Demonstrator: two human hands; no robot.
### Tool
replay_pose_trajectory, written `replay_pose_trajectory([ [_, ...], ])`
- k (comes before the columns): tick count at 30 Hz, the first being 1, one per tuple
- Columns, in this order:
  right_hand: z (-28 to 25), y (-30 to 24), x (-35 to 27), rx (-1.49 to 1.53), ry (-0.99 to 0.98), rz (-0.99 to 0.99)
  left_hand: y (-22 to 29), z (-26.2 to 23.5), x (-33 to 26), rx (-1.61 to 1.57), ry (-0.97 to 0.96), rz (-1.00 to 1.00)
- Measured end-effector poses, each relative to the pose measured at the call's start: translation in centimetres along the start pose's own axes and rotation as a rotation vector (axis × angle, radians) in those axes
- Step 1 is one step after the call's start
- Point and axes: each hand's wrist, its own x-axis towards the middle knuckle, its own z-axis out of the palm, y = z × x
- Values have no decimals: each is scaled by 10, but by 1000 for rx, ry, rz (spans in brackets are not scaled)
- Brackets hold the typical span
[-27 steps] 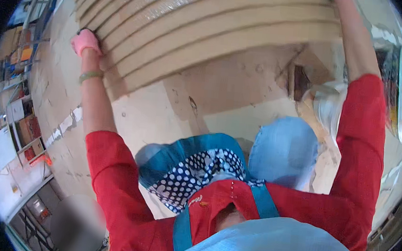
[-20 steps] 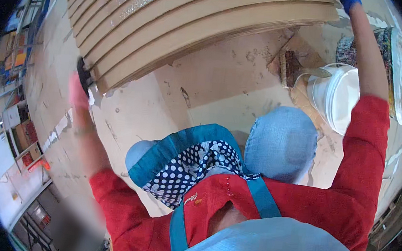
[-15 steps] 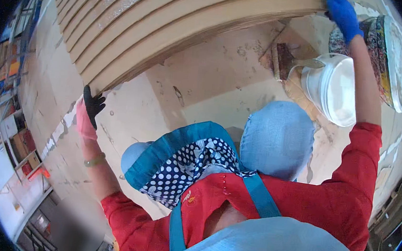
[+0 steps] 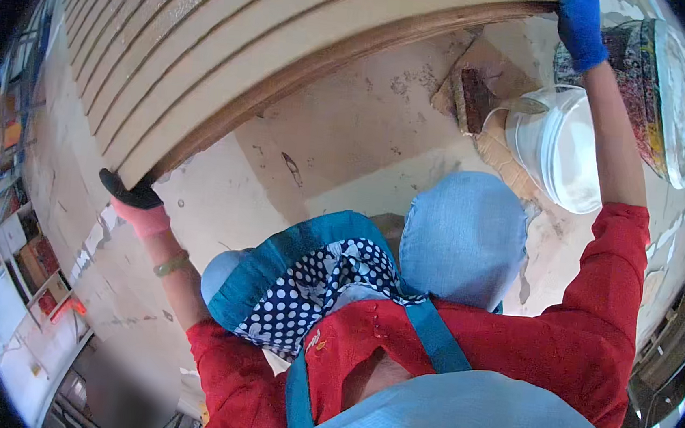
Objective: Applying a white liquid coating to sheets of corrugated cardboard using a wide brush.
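A wide panel of long cream slats [image 4: 293, 34] fills the upper left, with dark lines between the slats and glossy streaks farther back. Its near edge shows a brown wooden underside. My left hand [image 4: 135, 204], in a pink glove with black fingers, is closed round the panel's near left corner. At the near right corner my right hand [image 4: 581, 31], in a blue glove, grips the slat's end; some of its fingers are hidden behind the edge.
Below the right forearm stands a white bucket [image 4: 539, 150]. Beside it, a wide rust-brown brush [image 4: 476, 102] rests on cardboard. A paint-stained drum [image 4: 643, 85] stands farther right. My knees, one in blue cloth [image 4: 467, 233], are near the stained floor [image 4: 349, 141]. Metal racks [image 4: 6, 242] line the left.
My left hand has closed round the panel's corner, where its fingers were spread before. The panel's left end has shifted left and towards me, showing more of its brown edge.
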Motion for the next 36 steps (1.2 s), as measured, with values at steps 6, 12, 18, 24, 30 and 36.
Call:
replay_pose_trajectory([
  [6, 11, -44, 21, -12, 5, 357, 9, 25, 19, 257, 305, 100],
  [12, 25, -59, 27, -265, -126, 375, 5, 35, 28, 965, 336, 131],
  [18, 24, -16, 32, -148, -241, 166, -31, 24, 33, 1623, 224, 582],
  [24, 25, -41, 26, -380, -79, 164, -18, 29, 48, 1028, 341, 187],
  [30, 29, -34, 28, -276, -120, 240, -28, 24, 40, 1255, 339, 298],
  [36, 20, 35, 47, -619, -329, -366, -4, 19, 67, 1220, -6, -24],
])
